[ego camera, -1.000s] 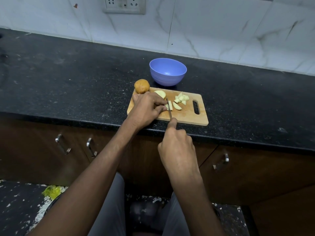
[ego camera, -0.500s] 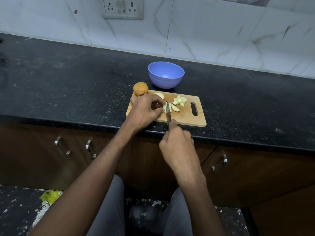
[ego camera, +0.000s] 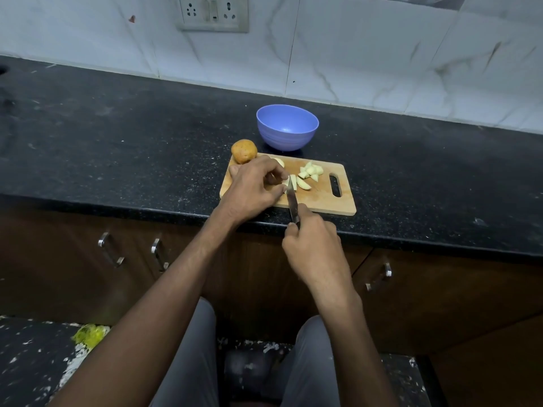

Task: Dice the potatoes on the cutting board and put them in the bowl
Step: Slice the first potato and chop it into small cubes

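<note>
One bowl (ego camera: 287, 127), one cutting board (ego camera: 320, 198), one knife (ego camera: 291, 199), one whole potato (ego camera: 244, 151), perhaps seven cut pieces (ego camera: 311, 171).

Person seen from above: bare forearms without sleeves, left hand (ego camera: 252, 186) and right hand (ego camera: 313, 248) ungloved; grey trousers (ego camera: 188, 362) cover both legs.

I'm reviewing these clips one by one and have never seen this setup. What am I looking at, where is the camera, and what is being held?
There is no machine: a person works with bare hands, and the one camera sits on their head, looking down. On the black counter lie a wooden cutting board and, behind it, a blue bowl, seemingly empty. The left hand steadies a potato piece; the right hand grips a knife, its blade against that piece. Cut chunks lie on the board, and a whole potato sits at its far-left corner.
</note>
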Motion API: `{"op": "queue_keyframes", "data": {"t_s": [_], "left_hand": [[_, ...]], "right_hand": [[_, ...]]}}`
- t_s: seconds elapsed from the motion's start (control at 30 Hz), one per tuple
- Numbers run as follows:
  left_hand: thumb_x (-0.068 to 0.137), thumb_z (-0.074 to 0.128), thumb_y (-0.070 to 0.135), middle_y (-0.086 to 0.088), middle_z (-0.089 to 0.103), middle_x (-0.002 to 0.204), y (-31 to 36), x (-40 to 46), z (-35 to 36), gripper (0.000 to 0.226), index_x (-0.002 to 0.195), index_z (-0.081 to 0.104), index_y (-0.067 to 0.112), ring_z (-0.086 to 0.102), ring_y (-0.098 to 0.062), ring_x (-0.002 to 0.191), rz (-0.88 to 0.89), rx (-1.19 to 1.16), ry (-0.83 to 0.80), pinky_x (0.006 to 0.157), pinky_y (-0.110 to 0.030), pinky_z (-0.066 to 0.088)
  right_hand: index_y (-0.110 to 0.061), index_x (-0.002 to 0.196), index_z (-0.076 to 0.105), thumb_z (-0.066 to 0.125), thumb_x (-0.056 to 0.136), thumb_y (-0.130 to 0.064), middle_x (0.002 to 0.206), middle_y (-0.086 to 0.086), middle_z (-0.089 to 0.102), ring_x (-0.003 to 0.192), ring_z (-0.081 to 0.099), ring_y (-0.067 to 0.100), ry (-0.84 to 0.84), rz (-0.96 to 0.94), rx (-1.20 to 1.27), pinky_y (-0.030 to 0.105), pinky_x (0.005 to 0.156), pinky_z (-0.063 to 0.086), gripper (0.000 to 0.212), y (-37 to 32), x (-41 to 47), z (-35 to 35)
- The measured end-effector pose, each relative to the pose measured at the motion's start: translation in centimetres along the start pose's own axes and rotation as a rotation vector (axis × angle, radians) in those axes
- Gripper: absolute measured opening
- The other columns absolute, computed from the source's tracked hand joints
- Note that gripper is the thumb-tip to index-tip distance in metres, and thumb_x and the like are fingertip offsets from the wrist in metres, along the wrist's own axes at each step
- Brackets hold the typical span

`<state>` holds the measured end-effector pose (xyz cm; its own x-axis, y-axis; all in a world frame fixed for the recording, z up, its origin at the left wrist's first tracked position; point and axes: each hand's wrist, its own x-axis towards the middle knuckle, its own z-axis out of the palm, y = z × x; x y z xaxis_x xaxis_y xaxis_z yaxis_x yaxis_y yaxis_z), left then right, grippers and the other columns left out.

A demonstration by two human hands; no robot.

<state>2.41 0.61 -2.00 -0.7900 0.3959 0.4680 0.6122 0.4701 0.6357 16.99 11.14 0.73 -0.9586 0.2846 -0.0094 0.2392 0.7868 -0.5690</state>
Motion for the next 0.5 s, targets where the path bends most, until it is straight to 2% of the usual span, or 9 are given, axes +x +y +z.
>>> {"op": "queue_keyframes", "data": {"t_s": [0.07,0.1,0.17,0.2,0.27,0.33,0.4,0.43,0.5], "left_hand": [[0.085,0.077,0.019,0.011,0.065,0.1,0.0,0.0,0.0,0.013,0.096,0.07,0.022,0.059,-0.003,0.094,-0.014,0.002,0.009,0.086,-0.007,0.017],[0.085,0.075,0.018,0.011,0.065,0.099,0.0,0.0,0.0,0.013,0.095,0.069,0.022,0.059,-0.003,0.093,-0.014,0.006,0.011,0.087,-0.015,0.021],[0.084,0.071,0.017,0.01,0.063,0.096,0.1,0.0,0.1,0.012,0.093,0.067,0.023,0.056,-0.006,0.093,-0.002,0.062,0.013,0.087,-0.032,0.025],[0.083,0.069,0.018,0.01,0.061,0.094,0.1,0.1,0.3,0.011,0.092,0.067,0.024,0.053,-0.009,0.094,0.006,0.117,0.011,0.085,-0.036,0.026],[0.084,0.066,0.023,0.01,0.059,0.091,-0.1,0.1,0.6,0.008,0.091,0.066,0.027,0.048,-0.012,0.094,0.029,0.211,0.007,0.081,-0.038,0.024],[0.085,0.062,0.029,0.01,0.057,0.09,-0.4,0.1,0.9,0.006,0.089,0.065,0.027,0.046,-0.013,0.094,0.049,0.263,0.021,0.08,-0.038,0.021],[0.086,0.059,0.037,0.01,0.057,0.091,-0.5,0.1,1.1,0.014,0.089,0.064,0.025,0.045,-0.013,0.094,0.056,0.294,0.045,0.08,-0.037,0.018],[0.086,0.058,0.041,0.009,0.057,0.093,-0.5,0.1,1.1,0.018,0.09,0.063,0.025,0.045,-0.013,0.095,0.057,0.297,0.059,0.08,-0.037,0.019],[0.085,0.057,0.045,0.009,0.059,0.098,-0.5,0.2,1.1,0.024,0.094,0.062,0.023,0.046,-0.013,0.098,0.058,0.284,0.08,0.082,-0.037,0.021]], "right_hand": [[-0.021,0.122,0.058,0.047,0.105,-0.026,0.097,0.006,0.067,0.086,0.066,0.026,0.008,-0.01,0.047,0.039,0.07,0.056,0.021,0.5,0.0,-0.7],[-0.024,0.115,0.06,0.048,0.106,-0.029,0.092,0.004,0.069,0.076,0.068,0.022,0.015,-0.01,0.079,0.038,0.062,0.059,0.016,0.7,-0.1,-1.2],[-0.026,0.109,0.061,0.052,0.107,-0.031,0.082,0.001,0.072,0.052,0.063,0.006,0.036,-0.008,0.153,0.024,0.043,0.051,0.01,1.3,-0.1,-2.6],[-0.026,0.109,0.061,0.055,0.106,-0.032,0.079,-0.001,0.072,0.046,0.06,0.005,0.062,-0.004,0.185,0.02,0.038,0.045,0.009,1.5,-0.1,-3.3],[-0.024,0.112,0.064,0.063,0.103,-0.033,0.083,-0.001,0.072,0.047,0.061,0.006,0.162,-0.007,0.219,0.017,0.036,0.043,0.012,1.9,0.7,-4.7],[-0.02,0.116,0.066,0.071,0.098,-0.031,0.087,-0.003,0.068,0.061,0.065,0.01,0.296,-0.013,0.198,0.016,0.044,0.048,0.021,2.1,2.1,-5.0],[-0.017,0.119,0.067,0.077,0.092,-0.03,0.089,-0.006,0.067,0.077,0.067,0.014,0.392,-0.013,0.179,0.029,0.066,0.061,0.031,2.3,3.8,-4.6],[-0.016,0.12,0.067,0.079,0.09,-0.029,0.091,-0.005,0.068,0.084,0.068,0.016,0.406,-0.013,0.168,0.038,0.076,0.062,0.035,2.4,4.6,-4.2],[-0.014,0.122,0.065,0.081,0.088,-0.029,0.099,-0.001,0.07,0.095,0.067,0.02,0.388,-0.024,0.124,0.039,0.086,0.058,0.041,2.2,5.9,-3.4]]}}
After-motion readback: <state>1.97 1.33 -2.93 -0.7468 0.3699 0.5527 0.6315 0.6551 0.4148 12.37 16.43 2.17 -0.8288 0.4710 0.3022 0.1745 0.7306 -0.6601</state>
